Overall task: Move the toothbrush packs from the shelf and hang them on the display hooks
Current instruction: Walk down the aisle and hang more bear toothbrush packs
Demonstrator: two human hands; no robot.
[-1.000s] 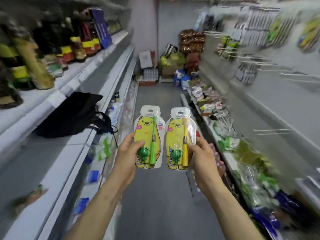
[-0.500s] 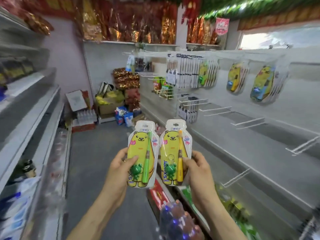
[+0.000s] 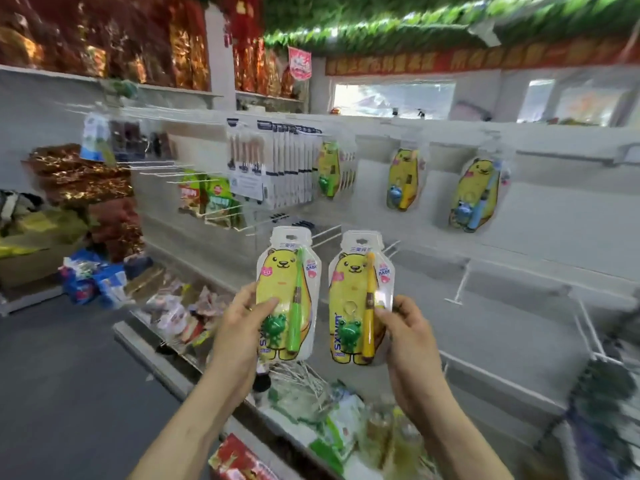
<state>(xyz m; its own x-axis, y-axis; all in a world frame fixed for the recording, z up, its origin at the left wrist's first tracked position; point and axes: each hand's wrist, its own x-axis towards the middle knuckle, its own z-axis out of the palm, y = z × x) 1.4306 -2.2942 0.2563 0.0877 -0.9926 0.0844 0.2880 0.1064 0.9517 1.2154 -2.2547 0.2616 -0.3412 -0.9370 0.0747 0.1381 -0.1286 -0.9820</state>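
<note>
Head view: two toothbrush packs carried upright to the hook wall, neither hung yet.

L hand (image 3: pixel 242 327) pinches the green-brush pack (image 3: pixel 285 292) at its lower left edge, thumb on the front and fingers behind. R hand (image 3: pixel 408 337) does the same at the lower right edge of the yellow-brush pack (image 3: pixel 358 299). Hands are apart, one pack each, with the packs side by side and not touching. The low grip leaves the top tabs and hang holes free, which I judge is deliberate for threading onto a peg. The faces point outward, matching the hung packs (image 3: pixel 401 180) on the back panel (image 3: pixel 519 237) (same bear design, so prob. the right section). Bare hooks (image 3: pixel 462 282) stand just behind and right of the packs. Next req.: line up a hole with a peg tip. Risk: the card may bend if pushed askew.
</note>
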